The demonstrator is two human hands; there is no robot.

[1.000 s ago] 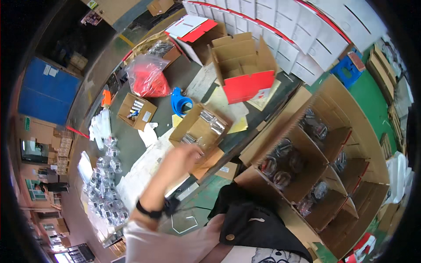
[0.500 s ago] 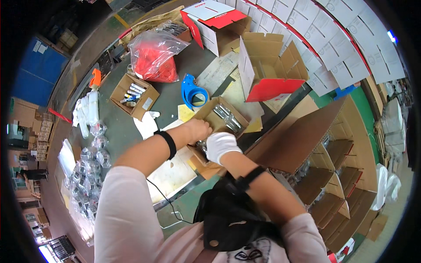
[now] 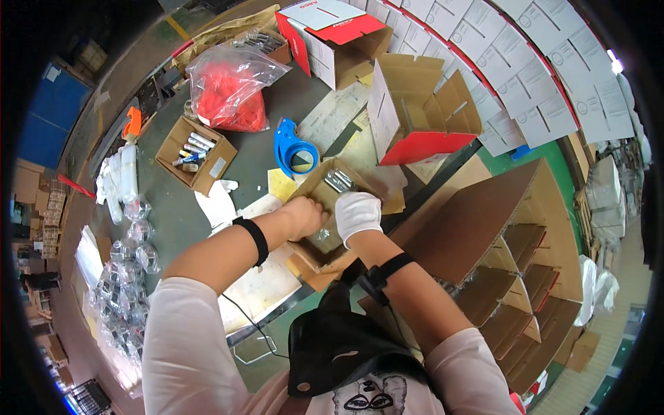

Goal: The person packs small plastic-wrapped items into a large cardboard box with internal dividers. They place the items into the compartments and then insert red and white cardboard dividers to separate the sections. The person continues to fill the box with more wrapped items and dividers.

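Note:
A small open cardboard box [image 3: 333, 261] lies tilted in the view between my two hands. Bright metal cylindrical pieces [image 3: 339, 180] rest side by side at its far end, and clear plastic [image 3: 324, 234] shows inside its near half. My left hand [image 3: 306, 217], bare with a black wrist strap, is closed at the box's left side; what its curled fingers hold is hidden. Over the right side is my right hand [image 3: 358, 216] in a white glove, bent down beside the metal pieces. Its fingers are curled out of sight, so I cannot make out what they grip.
A blue tape dispenser [image 3: 294, 149], a carton of markers [image 3: 196, 153] and a bag of red material [image 3: 232, 97] stand beyond. Plastic-wrapped metal parts [image 3: 124, 290] cover the left. An open red-and-white carton [image 3: 422, 114] is far right; a large divided carton [image 3: 512, 277] stands nearer.
My right hand has moved farther along the box toward the metal pieces, now covering some. The shiny piece by my hands at the near end no longer shows. The view has shifted slightly.

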